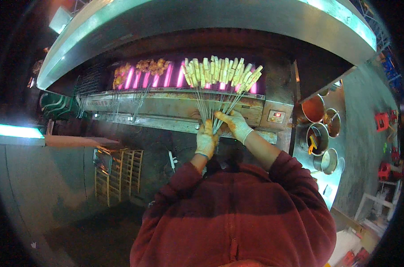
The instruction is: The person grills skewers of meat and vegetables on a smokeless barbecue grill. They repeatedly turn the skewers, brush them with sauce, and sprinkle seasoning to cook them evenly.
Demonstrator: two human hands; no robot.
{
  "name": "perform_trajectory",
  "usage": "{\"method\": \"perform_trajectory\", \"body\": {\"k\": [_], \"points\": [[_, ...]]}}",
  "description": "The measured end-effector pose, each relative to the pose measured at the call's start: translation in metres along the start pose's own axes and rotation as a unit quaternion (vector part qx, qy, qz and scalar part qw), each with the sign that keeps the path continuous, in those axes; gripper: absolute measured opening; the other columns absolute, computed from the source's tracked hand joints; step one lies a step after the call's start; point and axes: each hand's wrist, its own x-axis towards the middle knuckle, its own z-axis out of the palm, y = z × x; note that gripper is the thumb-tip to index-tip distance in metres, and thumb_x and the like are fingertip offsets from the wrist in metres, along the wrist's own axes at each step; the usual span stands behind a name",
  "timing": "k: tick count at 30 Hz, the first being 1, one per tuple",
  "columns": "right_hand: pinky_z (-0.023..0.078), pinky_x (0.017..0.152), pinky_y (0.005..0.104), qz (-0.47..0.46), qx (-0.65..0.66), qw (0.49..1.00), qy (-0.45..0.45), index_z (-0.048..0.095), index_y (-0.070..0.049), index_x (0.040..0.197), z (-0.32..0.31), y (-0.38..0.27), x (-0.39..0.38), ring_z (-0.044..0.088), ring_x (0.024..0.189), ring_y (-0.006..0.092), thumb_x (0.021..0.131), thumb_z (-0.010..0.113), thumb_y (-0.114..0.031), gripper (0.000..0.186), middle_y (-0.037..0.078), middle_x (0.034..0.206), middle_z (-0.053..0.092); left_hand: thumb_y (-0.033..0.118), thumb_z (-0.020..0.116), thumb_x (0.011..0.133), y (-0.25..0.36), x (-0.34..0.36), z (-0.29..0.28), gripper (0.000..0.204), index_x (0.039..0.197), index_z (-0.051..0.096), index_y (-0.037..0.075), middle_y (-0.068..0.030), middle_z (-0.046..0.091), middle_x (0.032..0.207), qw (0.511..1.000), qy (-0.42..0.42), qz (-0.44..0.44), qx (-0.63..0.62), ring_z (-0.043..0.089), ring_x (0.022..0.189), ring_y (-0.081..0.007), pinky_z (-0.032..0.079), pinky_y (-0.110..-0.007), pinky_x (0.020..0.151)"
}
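A fanned bunch of skewers [222, 71] carries pale, blocky pieces of food over the glowing pink bars of a grill [168, 75]. Their thin metal sticks run together toward me. Around the lower ends of the sticks, my left hand [206, 141] is closed, in a stained white glove. My right hand [235, 125], gloved alike, grips the sticks from the right, just beside it. Further left on the grill lie other skewers with browned, clumped food [152, 66]. Exactly how many sticks each hand holds cannot be made out.
A large metal hood [202, 18] curves over the grill. At right, a steel counter [335, 182] bears several metal pots, one pot [313, 108] with reddish contents. A small control panel [276, 116] sits at the grill's right end. A wooden rack [121, 173] stands lower left.
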Motion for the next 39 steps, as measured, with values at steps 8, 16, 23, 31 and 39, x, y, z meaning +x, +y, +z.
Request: {"method": "perform_trajectory", "body": {"k": [8, 16, 23, 31, 39], "points": [[0.058, 0.078, 0.0395, 0.014, 0.170, 0.982, -0.086, 0.065, -0.005, 0.116, 0.040, 0.000, -0.002, 0.068, 0.093, 0.0227, 0.094, 0.071, -0.015, 0.025, 0.008, 0.108, 0.071, 0.045, 0.052, 0.104, 0.008, -0.005, -0.005, 0.034, 0.106, 0.056, 0.011, 0.0008, 0.053, 0.075, 0.995, 0.042, 0.044, -0.079, 0.042, 0.052, -0.0089, 0.037, -0.026, 0.047], [0.057, 0.082, 0.0385, 0.019, 0.188, 0.980, -0.060, 0.066, -0.007, 0.116, 0.040, 0.007, -0.002, 0.067, 0.093, 0.0214, 0.094, 0.071, -0.014, 0.023, 0.004, 0.105, 0.070, 0.042, 0.059, 0.102, 0.028, -0.012, -0.005, 0.027, 0.100, 0.054, 0.015, 0.0027, 0.048, 0.067, 0.998, 0.028, 0.028, -0.056, 0.037, 0.046, -0.0084, 0.026, -0.027, 0.041], [0.057, 0.086, 0.0405, 0.022, 0.229, 0.966, -0.115, 0.062, -0.008, 0.123, 0.039, -0.015, 0.009, 0.066, 0.099, 0.0237, 0.097, 0.069, -0.020, 0.030, 0.007, 0.115, 0.066, 0.038, 0.066, 0.099, 0.050, 0.006, -0.001, 0.023, 0.098, 0.057, 0.017, 0.0018, 0.056, 0.071, 0.975, -0.036, -0.091, -0.202, 0.036, 0.046, -0.0085, 0.027, -0.025, 0.042], [0.057, 0.081, 0.0454, 0.039, 0.167, 0.985, -0.030, 0.058, -0.007, 0.125, 0.027, -0.023, -0.002, 0.065, 0.097, 0.0252, 0.096, 0.069, -0.042, 0.047, 0.009, 0.113, 0.065, 0.030, 0.066, 0.099, 0.039, 0.027, -0.012, 0.015, 0.098, 0.062, 0.015, 0.0007, 0.060, 0.072, 0.960, -0.133, -0.138, -0.203, 0.039, 0.046, -0.0070, 0.028, -0.024, 0.040], [0.056, 0.076, 0.0431, -0.005, 0.137, 0.989, -0.060, 0.059, -0.011, 0.124, 0.021, -0.005, 0.014, 0.062, 0.100, 0.0230, 0.093, 0.073, -0.040, 0.045, 0.009, 0.113, 0.063, 0.024, 0.065, 0.100, 0.030, 0.031, -0.015, 0.017, 0.106, 0.060, 0.009, -0.0058, 0.065, 0.081, 0.969, -0.149, -0.108, -0.167, 0.046, 0.048, -0.0084, 0.032, -0.024, 0.037]]}}
